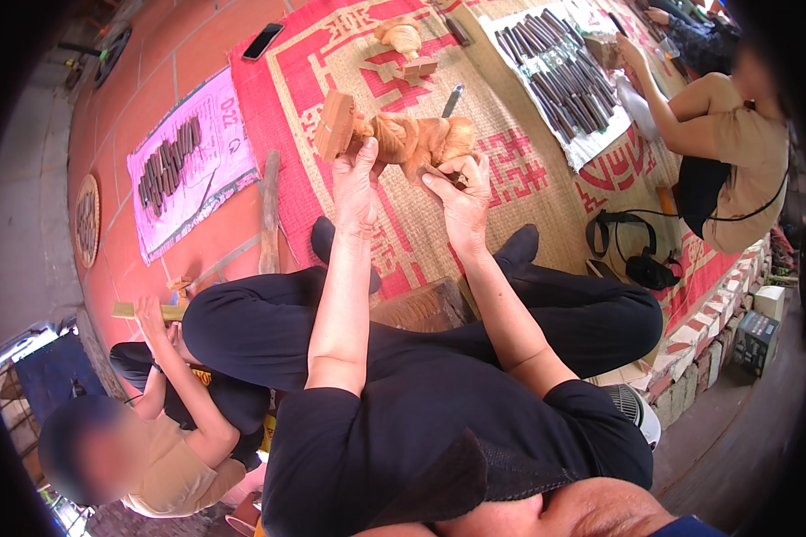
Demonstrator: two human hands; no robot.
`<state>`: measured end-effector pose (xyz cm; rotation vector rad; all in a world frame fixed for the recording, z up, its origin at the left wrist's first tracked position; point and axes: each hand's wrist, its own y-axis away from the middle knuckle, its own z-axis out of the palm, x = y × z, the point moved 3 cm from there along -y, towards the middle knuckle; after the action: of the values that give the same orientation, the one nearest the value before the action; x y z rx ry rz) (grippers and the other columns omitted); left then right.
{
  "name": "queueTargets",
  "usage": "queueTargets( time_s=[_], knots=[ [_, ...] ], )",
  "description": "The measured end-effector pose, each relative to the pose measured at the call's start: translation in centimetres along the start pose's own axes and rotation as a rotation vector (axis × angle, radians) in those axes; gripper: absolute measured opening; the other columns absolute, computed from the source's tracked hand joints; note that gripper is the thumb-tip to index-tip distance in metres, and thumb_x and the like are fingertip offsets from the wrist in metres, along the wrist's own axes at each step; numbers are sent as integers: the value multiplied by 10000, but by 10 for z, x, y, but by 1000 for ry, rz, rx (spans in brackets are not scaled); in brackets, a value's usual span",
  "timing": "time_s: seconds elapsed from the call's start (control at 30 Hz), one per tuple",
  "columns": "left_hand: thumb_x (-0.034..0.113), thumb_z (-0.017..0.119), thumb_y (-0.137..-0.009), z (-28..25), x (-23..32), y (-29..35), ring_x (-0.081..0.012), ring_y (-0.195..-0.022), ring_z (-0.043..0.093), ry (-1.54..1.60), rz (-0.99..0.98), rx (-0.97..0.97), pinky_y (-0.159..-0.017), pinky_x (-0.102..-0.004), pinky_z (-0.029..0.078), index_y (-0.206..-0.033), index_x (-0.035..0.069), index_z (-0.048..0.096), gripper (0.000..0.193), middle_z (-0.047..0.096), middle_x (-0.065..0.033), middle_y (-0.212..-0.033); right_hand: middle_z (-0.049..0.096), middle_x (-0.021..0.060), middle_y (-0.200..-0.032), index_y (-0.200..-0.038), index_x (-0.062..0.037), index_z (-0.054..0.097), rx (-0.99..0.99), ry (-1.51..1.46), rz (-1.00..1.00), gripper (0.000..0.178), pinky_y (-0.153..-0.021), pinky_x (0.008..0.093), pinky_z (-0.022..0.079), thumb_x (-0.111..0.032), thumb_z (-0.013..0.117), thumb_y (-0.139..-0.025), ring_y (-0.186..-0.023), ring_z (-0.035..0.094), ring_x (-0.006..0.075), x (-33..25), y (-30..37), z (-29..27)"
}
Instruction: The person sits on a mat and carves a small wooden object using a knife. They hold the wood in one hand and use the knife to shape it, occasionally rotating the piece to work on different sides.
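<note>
A carved wooden figure [401, 136] lies sideways over the mat, its blocky base toward the left. My left hand [358, 183] is closed around the figure near that base. Close to the other end, my right hand [463, 190] pinches a small brown piece [450, 176] that looks like folded sandpaper, held against the carving. The fingertips partly hide this piece. Just beyond the figure a dark slender tool [453, 99] rests on the mat. Farther off stands a second carved wooden figure [401, 40].
Carving tools lie in rows on a white cloth [591, 154] and a pink cloth [219, 170]. A phone [262, 41], wooden stick [270, 215], wood block [421, 306] and black strap [647, 234] lie around me. Co-workers sit left [175, 447] and right [734, 152].
</note>
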<state>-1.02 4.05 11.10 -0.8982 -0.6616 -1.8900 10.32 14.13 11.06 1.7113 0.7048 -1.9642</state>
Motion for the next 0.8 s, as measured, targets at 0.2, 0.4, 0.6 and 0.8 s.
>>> queueTargets(
  time_s=[0.2,0.4,0.6,0.8],
  knots=[
    [89,596,-905,-6,-12,0,-170,-1104,543,-24,-87,53,-947,-336,455,-1280,82,469,396,549,-44,-1202,420,70,-1043,-799,-37,564,-4,88,-117,228,-703,264,496,61,736,-686,-895,513,139,-7,-2,3],
    [143,627,-896,-17,-23,0,-162,-1049,556,37,-154,118,-913,-335,461,-1226,95,497,358,565,-25,-1159,450,69,-1028,-788,-37,574,-22,189,-175,230,-685,258,505,44,757,-673,-895,528,139,-11,-1,6],
    [195,642,-890,-17,-21,1,-161,-1012,566,30,-159,124,-838,-341,495,-1201,116,512,345,574,-23,-1129,467,61,-1002,-779,-22,574,-65,79,-55,217,-672,246,498,49,749,-675,-833,536,125,-1,-4,1],
    [227,644,-889,-32,-28,-3,-150,-952,585,-146,-95,129,-806,-337,508,-1223,124,504,376,594,-8,-1093,545,52,-953,-790,-39,581,-47,-93,45,170,-682,218,490,87,678,-730,-792,568,96,1,-27,-24]
  ],
)
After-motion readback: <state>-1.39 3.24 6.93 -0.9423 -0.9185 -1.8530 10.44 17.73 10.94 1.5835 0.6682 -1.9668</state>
